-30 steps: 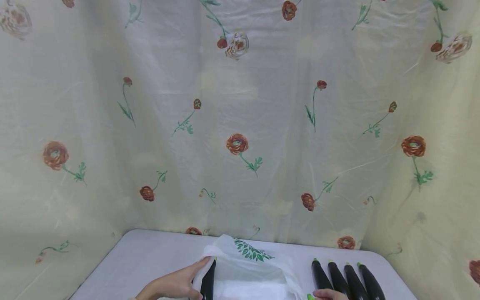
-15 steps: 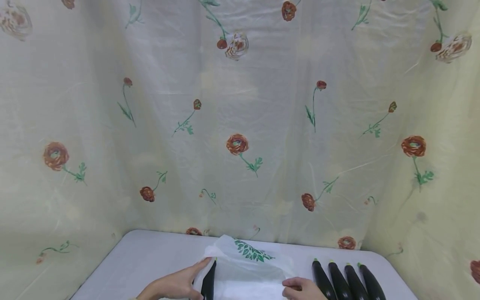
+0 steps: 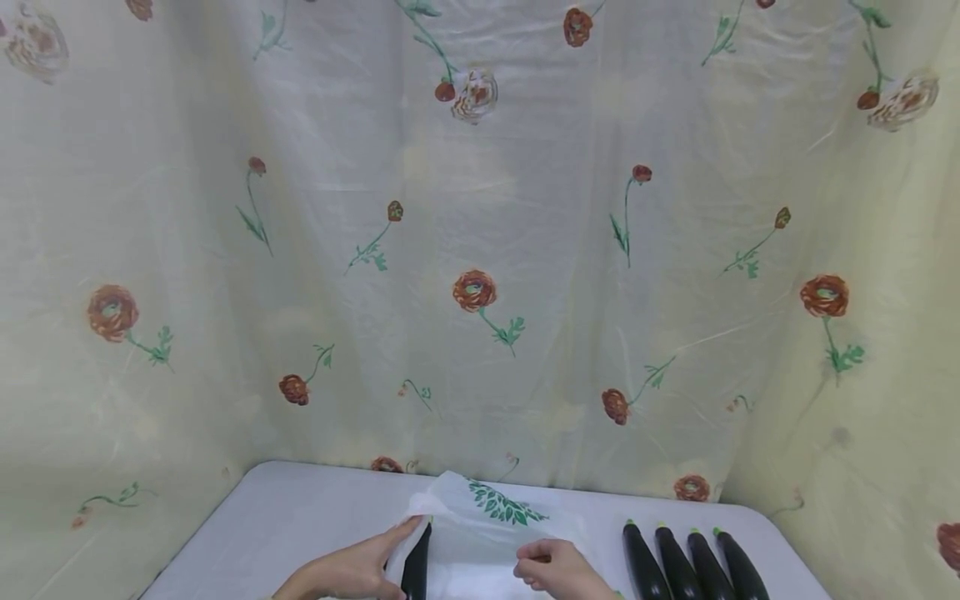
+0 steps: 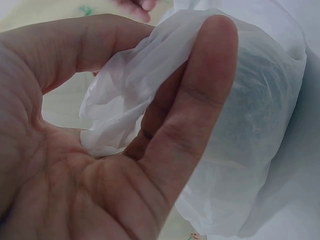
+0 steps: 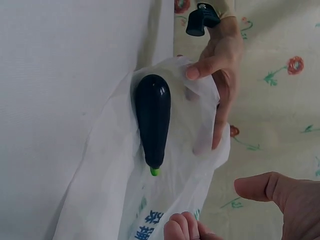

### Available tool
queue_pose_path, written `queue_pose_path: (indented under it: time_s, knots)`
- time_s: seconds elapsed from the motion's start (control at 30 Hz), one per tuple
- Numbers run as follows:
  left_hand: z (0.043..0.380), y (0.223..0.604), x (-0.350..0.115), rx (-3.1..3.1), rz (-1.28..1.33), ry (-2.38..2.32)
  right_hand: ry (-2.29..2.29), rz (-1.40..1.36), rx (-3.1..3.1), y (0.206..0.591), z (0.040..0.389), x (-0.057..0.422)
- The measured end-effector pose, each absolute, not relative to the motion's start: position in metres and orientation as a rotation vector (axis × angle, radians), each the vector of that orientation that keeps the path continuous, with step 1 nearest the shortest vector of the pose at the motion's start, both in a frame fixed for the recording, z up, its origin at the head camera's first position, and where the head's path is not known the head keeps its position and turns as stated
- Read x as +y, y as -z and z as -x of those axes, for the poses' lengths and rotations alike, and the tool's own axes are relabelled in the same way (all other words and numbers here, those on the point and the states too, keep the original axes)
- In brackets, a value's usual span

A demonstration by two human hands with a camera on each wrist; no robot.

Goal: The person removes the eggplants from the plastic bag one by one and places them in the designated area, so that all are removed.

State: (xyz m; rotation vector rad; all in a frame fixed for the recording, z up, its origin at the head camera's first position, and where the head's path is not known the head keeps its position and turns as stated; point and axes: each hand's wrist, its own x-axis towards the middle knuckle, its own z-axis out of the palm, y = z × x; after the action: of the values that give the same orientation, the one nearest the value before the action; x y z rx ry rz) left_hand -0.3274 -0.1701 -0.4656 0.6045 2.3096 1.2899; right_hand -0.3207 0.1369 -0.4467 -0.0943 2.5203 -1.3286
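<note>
My left hand (image 3: 356, 569) holds a white plastic bag (image 3: 480, 533) by its left side. Its fingers (image 4: 207, 75) lie along the film in the left wrist view. Inside the bag's mouth lies a dark eggplant (image 5: 152, 117) with a green tip, beside the left hand; the head view shows this eggplant (image 3: 417, 562) partly. Over the bag's right half hovers my right hand (image 3: 558, 568), fingers bent. In the right wrist view its thumb (image 5: 257, 187) stands apart from the fingertips (image 5: 181, 227), with nothing visible between them.
Several dark eggplants (image 3: 708, 567) lie in a row on the white table (image 3: 300, 500), right of the bag. A green tip (image 3: 618, 594) shows at the lower edge beside the right wrist. Flower-printed curtains (image 3: 480, 208) hang behind and along the sides.
My right hand has moved left from beside the eggplant row to over the bag. The left hand keeps its place on the bag. The row of eggplants stays put.
</note>
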Motion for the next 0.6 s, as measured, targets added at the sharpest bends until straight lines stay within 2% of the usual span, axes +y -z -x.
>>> queue_pose_path:
  time_s: [0.33, 0.6]
  knots:
    - [0.327, 0.465, -0.17, 2.346, -0.637, -1.254, 1.407, 0.2, 2.505, 0.445, 0.322, 0.109]
    - [0.329, 0.468, -0.174, 2.372, -0.773, -1.231, 1.396, 0.213, 2.538, 0.459, 0.33, 0.082]
